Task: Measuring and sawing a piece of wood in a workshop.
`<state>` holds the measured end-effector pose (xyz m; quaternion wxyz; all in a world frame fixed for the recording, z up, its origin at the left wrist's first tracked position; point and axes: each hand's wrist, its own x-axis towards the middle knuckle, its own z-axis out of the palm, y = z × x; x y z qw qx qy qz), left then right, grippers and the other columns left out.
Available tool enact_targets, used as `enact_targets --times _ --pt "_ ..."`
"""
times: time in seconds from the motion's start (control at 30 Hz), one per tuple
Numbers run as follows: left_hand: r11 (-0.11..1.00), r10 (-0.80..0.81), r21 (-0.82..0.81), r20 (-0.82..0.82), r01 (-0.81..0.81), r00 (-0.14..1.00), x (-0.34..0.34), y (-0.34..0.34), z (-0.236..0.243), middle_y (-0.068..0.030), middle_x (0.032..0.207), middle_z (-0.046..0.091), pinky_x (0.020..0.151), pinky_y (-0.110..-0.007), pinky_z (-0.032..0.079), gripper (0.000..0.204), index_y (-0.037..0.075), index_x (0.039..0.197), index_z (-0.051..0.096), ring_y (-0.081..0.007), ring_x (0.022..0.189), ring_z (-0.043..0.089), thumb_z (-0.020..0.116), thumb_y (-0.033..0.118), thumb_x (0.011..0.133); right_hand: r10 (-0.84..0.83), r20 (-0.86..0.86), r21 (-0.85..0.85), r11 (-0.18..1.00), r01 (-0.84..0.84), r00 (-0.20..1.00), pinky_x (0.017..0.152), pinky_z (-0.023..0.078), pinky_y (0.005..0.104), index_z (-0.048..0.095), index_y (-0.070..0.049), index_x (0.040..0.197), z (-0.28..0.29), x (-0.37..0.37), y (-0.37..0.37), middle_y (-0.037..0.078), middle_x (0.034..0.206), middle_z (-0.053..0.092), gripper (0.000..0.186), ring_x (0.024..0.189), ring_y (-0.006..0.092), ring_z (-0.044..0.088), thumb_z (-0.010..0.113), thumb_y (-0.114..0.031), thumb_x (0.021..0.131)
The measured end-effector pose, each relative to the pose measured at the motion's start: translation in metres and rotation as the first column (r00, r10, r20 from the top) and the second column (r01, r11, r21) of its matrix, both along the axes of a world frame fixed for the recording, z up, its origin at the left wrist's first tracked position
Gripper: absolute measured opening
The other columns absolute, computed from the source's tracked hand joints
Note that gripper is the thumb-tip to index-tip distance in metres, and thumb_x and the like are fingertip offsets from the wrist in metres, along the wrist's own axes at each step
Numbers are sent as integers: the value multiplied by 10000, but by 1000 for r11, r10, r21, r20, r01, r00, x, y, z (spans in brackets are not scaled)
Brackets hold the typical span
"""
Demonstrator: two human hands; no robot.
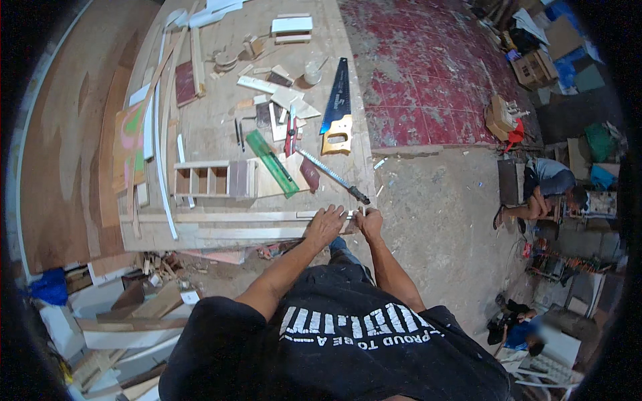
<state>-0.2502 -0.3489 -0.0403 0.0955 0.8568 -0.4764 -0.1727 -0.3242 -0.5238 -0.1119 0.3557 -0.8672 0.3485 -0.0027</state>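
Along the near edge of the worktable lies a long, thin wooden strip (247, 216). My left hand (326, 225) is on its right end, the fingers closed over it. Just to the right, at the table corner, my right hand (369, 223) is curled into a pinch; a small pale piece shows at its fingertips, too small to name. Beyond my hands lies a bar clamp (332, 175) with a dark end. A second pale strip (251, 233) runs nearer to me. To the left is a small wooden box with compartments (210, 180).
A handsaw (337, 107) lies at the table's right edge. Around it are a green plastic case (271, 162), a red cutter (291, 130), a cup (312, 72) and wood offcuts (294, 101). Scrap wood (134, 321) is piled at lower left. Two people (550, 179) sit at right.
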Motion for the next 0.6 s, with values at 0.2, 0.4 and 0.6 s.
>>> enact_targets --times 0.2,0.4,0.6 --pt "996 7 -93 92 2 996 -18 33 -8 -135 1483 419 1086 -395 392 535 -34 1379 480 -306 1300 449 529 101 863 -16 23 10 1000 16 1000 564 460 422 623 43 713 -4 2 3 191 632 611 409 582 273 610 770 -338 733" --pt "991 88 -108 60 -81 994 -30 32 -5 -128 1504 396 1114 -399 369 561 -49 1383 467 -307 1323 429 546 93 846 131 47 63 989 -134 990 635 490 464 640 53 787 9 -5 -5 262 709 628 445 696 402 654 699 -387 819" --pt "984 160 -89 49 -156 986 -39 34 -1 -105 1517 386 1111 -406 376 593 -32 1398 459 -301 1338 418 580 93 831 35 88 100 994 -44 995 637 482 444 643 65 910 52 -12 -19 245 713 618 463 661 358 627 578 -393 928"
